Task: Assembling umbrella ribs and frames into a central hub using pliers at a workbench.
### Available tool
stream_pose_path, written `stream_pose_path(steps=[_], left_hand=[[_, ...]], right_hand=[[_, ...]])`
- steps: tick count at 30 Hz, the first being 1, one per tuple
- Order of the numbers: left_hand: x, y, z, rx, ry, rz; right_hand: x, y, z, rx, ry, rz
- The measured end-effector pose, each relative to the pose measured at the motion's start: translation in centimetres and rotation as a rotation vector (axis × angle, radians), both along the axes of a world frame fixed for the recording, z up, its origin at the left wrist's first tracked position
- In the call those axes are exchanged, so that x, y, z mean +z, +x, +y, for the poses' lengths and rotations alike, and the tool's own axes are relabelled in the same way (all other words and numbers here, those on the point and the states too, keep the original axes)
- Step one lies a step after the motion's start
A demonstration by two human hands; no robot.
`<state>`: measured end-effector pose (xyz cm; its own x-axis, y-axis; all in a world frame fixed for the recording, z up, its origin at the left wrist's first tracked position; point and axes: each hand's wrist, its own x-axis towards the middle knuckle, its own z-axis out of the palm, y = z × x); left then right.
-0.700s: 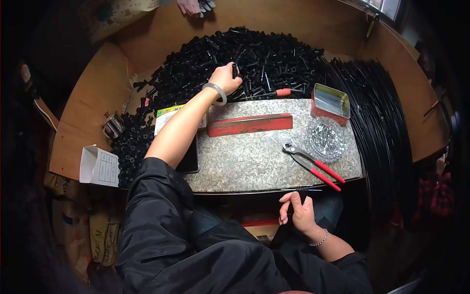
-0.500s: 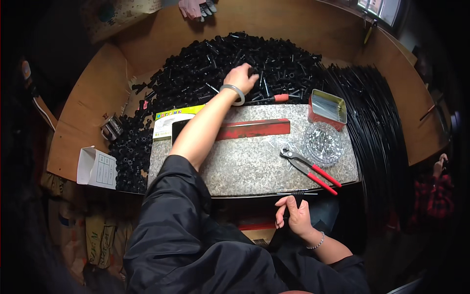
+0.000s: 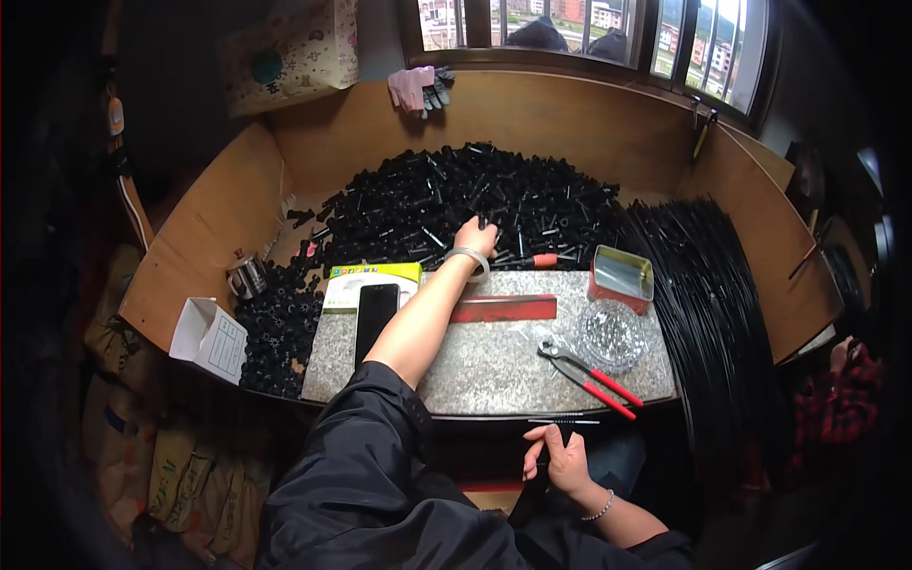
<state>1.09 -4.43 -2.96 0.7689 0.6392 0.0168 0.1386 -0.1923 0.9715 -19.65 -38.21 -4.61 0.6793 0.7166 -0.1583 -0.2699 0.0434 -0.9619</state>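
My left hand (image 3: 475, 237) is in the near edge of a heap of small black plastic parts (image 3: 532, 190). Its fingers are curled together, and what lies between them blends with the dark heap. A pale bangle circles that wrist. My right hand (image 3: 564, 464), below the front edge of the stone slab (image 3: 456, 380), grips a narrow black piece. Several thin metal pins (image 3: 562, 420) lie crosswise at its top. On the slab rest red-handled pincers (image 3: 579, 375), a clear dish (image 3: 611, 337) of small shiny pieces and a red bar (image 3: 503, 309).
A red tin (image 3: 622, 275) stands at the slab's back right, beside a bundle of long black rods (image 3: 708, 294). Left are a phone (image 3: 378, 318), a box (image 3: 394, 274), a white carton (image 3: 211, 340) and a metal cup (image 3: 247, 277). Wooden walls (image 3: 361, 119) surround the heap.
The view has tilted up, bringing more of the window into sight. My left hand has stayed at the heap, its fingers drawn closer together. My right hand keeps its grip on the black piece.
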Motion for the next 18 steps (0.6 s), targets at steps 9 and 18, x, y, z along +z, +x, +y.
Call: stream_pose_path(steps=[9,18], left_hand=[[9.5,-16.7,-7.9,-0.493,-0.661,-0.300],[1.6,-31.7,-10.6,-0.371,-0.569,-0.236]], right_hand=[[0.6,-1.7,1.3,0.039,0.070,0.063],[-0.5,-4.9,0.9,0.032,0.086,0.033]])
